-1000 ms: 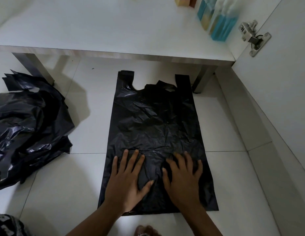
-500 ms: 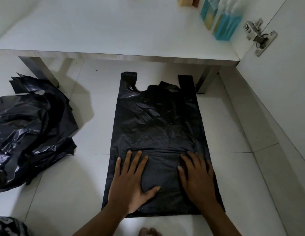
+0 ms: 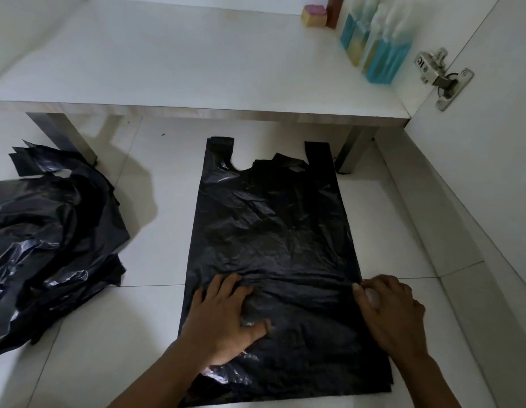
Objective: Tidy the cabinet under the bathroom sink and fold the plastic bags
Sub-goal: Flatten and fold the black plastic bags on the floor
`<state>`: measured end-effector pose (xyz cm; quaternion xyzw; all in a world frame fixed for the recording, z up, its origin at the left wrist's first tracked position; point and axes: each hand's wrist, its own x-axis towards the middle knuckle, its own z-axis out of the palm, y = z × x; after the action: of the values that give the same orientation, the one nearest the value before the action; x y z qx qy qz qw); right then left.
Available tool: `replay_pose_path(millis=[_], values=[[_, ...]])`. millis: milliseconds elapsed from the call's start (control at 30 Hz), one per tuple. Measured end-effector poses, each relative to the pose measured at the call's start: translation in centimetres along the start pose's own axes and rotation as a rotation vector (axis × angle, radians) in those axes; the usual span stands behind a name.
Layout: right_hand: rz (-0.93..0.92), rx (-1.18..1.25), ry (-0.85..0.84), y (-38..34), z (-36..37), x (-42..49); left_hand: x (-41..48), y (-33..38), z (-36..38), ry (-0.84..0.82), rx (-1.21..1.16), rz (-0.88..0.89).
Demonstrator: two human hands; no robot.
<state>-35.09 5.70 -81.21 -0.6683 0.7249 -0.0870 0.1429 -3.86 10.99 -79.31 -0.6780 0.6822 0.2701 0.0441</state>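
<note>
The bag (image 3: 273,231) lies flat on the floor (image 3: 156,319) just in front of the cabinet shelf (image 3: 167,60), handles towards the shelf and bottom edge towards the person.

Change noted: a second ago both hands lay flat, side by side, on the lower middle of the bag. The left hand (image 3: 223,322) has stayed on the lower left part. The right hand (image 3: 391,313) has moved outward to the bag's right edge. A shallow crease line now runs across the bag between the two hands.

Judgement: smoothing appears finished and the first fold is being set up, most likely the right side brought over lengthwise. No fold is made yet, so this bag is at an early stage.

Left hand: spread, fingers apart and nearly straight, palm pressing down on the plastic. It anchors the bag and grips nothing.

Right hand: fingers curled together, thumb tip at the very edge of the bag. It appears to pinch that edge, though the contact beneath the fingers is hidden.

Surroundings: a loose pile (image 3: 50,245) of further black bags lies on the floor to the left, well apart from the working bag, and looks unfolded, so most of the folding remains. Bottles (image 3: 379,48) stand at the right rear of the shelf, near the door hinge (image 3: 441,75).
</note>
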Motion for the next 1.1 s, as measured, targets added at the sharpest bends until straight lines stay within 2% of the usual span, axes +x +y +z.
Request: replay_pose_path(millis=[67,133,267,367,433,533,633,733,1033,1100], values=[[0.046,0.018,-0.048,-0.6,-1.6,1.8,0.8,0.3,-2.0,-0.028,0.038,0.002],[0.049,0.073,-0.042,-1.6,-3.1,3.8,2.0,0.6,-3.6,0.015,0.009,-0.006],[-0.085,0.141,0.013,-5.3,-3.8,9.3,7.6,0.6,-6.1,0.317,-0.067,0.016],[-0.194,0.161,0.01,-8.8,-2.8,14.0,12.5,0.4,-7.1,0.481,0.004,0.077],[-0.249,0.168,-0.012,-11.1,-1.7,16.9,15.4,-0.1,-7.0,0.471,0.094,0.087],[-0.298,0.057,-0.093,-13.6,0.7,20.2,17.7,-1.2,-5.8,0.41,0.194,0.086],[-0.314,-0.05,-0.049,-14.2,2.6,22.6,18.3,-2.2,-4.1,0.439,0.21,0.101],[-0.255,-0.121,0.007,-14.2,3.2,25.4,18.4,-2.5,-3.5,0.483,0.196,0.114],[-0.007,-0.352,-0.184,-16.1,1.9,33.3,18.7,-2.5,-3.3,0.483,0.169,0.063],[-0.009,-0.328,-0.135,-17.2,1.3,33.0,18.8,-2.6,-3.2,0.474,0.166,0.057]])
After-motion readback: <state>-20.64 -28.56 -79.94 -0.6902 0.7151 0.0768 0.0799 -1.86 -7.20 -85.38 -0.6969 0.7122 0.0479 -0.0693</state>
